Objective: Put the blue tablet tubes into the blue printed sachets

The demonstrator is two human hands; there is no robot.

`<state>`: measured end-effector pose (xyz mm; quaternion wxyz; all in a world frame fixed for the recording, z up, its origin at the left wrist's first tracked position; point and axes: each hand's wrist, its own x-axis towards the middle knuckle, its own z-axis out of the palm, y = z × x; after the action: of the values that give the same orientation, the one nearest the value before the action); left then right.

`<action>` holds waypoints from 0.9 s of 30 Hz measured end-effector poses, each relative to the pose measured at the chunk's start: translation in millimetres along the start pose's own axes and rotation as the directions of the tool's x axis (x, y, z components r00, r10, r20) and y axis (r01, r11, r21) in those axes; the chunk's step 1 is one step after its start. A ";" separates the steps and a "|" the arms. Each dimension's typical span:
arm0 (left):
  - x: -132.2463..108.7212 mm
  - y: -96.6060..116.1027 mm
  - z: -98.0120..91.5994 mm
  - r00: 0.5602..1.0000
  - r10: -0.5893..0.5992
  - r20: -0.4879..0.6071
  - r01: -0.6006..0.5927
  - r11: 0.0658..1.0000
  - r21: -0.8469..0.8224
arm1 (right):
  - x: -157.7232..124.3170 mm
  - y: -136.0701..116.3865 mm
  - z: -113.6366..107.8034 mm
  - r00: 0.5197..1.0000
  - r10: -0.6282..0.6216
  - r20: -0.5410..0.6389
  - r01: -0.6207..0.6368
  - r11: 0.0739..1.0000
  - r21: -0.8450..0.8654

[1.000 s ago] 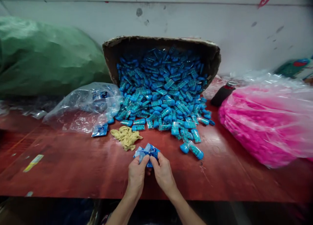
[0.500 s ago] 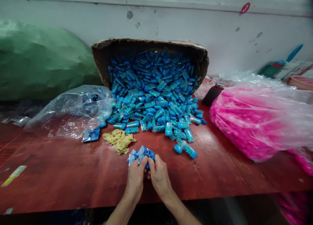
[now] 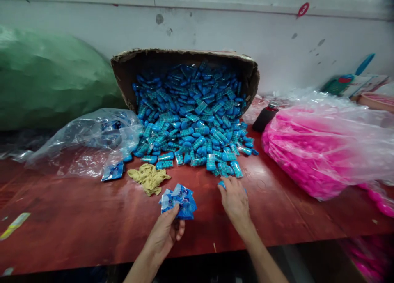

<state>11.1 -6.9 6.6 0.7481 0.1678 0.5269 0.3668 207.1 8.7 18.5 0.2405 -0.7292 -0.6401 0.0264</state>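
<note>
My left hand (image 3: 164, 233) pinches a small stack of blue printed packets (image 3: 178, 200) just above the red table (image 3: 76, 221). My right hand (image 3: 235, 199) has reached forward and lies over a blue capsule-shaped piece (image 3: 222, 185) at the near edge of the spill; its fingers curl down over it, and the piece is mostly hidden. A tipped cardboard box (image 3: 184, 57) at the back pours out a heap of blue capsule pieces (image 3: 191, 123) in clear wrappers. A crumpled tan cloth (image 3: 149, 177) lies left of the packets.
A clear plastic bag (image 3: 89, 141) with a loose blue packet (image 3: 113, 172) lies at the left, a large green sack (image 3: 46, 77) behind it. A big bag of pink pieces (image 3: 323, 147) fills the right. A dark bottle (image 3: 265, 115) lies beside the box.
My right hand let go of the packet stack and moved right and forward onto the loose blue piece. My left hand kept the packets and drew slightly back.
</note>
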 end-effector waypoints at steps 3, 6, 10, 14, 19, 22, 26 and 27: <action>-2.1 0.6 -5.1 1.000 -0.023 -0.002 0.023 0.999 -0.034 | 3.3 10.1 3.2 0.996 0.024 0.085 -0.006 0.977 -0.212; -5.0 1.5 -8.6 1.000 -0.031 -0.001 0.031 0.998 -0.050 | -4.2 2.3 7.5 0.982 -0.049 0.180 0.081 0.981 -0.176; -6.3 2.1 -13.7 1.000 0.007 0.011 -0.007 1.000 -0.023 | -16.4 -14.7 3.2 0.983 -0.093 0.158 0.060 0.978 0.202; -5.6 2.5 -16.5 0.997 0.063 0.033 -0.063 0.998 0.007 | -25.8 -36.5 -1.0 0.954 -0.080 0.287 -0.170 0.647 0.743; -6.3 4.3 -15.7 0.992 0.112 0.055 -0.117 0.990 0.083 | -32.4 -57.7 13.1 0.878 -0.111 0.466 -0.397 0.375 0.837; -5.1 5.5 -16.1 0.988 0.148 0.031 -0.152 0.976 0.154 | -34.6 -64.0 17.8 0.874 -0.120 0.470 -0.397 0.382 0.835; -3.5 8.3 -16.4 0.984 0.177 0.005 -0.175 0.971 0.165 | -39.1 -73.6 18.6 0.924 -0.060 0.377 -0.288 0.538 0.792; -3.7 9.2 -16.1 0.987 0.160 0.018 -0.161 0.977 0.141 | -40.6 -76.5 19.1 0.936 -0.030 0.351 -0.270 0.576 0.771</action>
<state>-7.6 -5.6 8.6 0.7038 0.2639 0.5340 0.3871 122.8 -18.7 20.0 0.4341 -0.5664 -0.5359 0.4512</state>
